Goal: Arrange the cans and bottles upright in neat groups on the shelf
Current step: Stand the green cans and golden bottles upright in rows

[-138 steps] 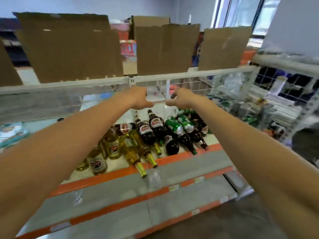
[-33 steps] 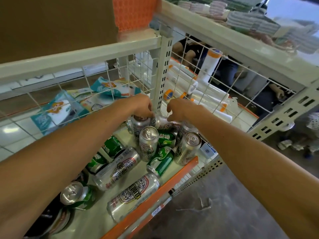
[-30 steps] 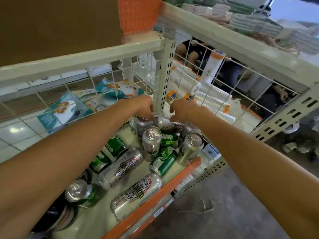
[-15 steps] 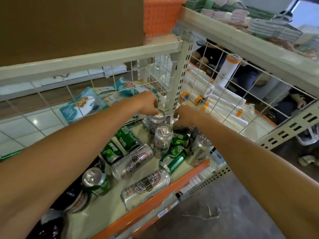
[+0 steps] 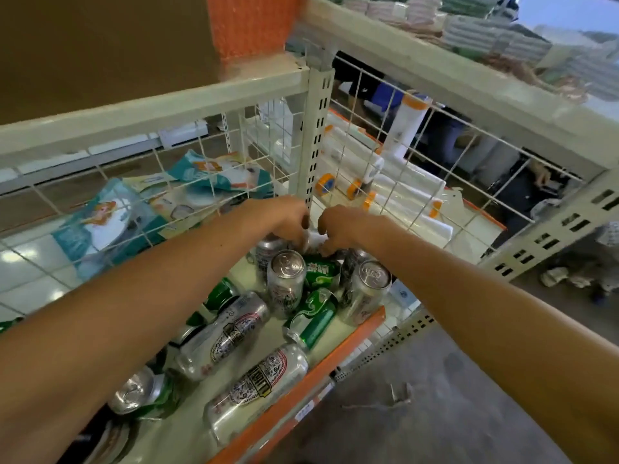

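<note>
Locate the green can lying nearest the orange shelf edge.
Head view, centre: the green aluminium can lies on its side between the middle upright silver can and the end upright silver can, just behind the orange shelf edge.

A big brown cardboard sheet (image 5: 100, 51) stands at the top left. Next to it is an orange basket (image 5: 248, 25). Behind the white wire wall (image 5: 99, 169) lie blue-green bags (image 5: 100, 226) with pictures on them. On the right, clear plastic rolls (image 5: 402, 189) with orange ends lie flat, and one white tube (image 5: 405, 128) stands up. Folded cloths (image 5: 495, 35) sit stacked on top. The floor (image 5: 435, 396) is grey.
</note>
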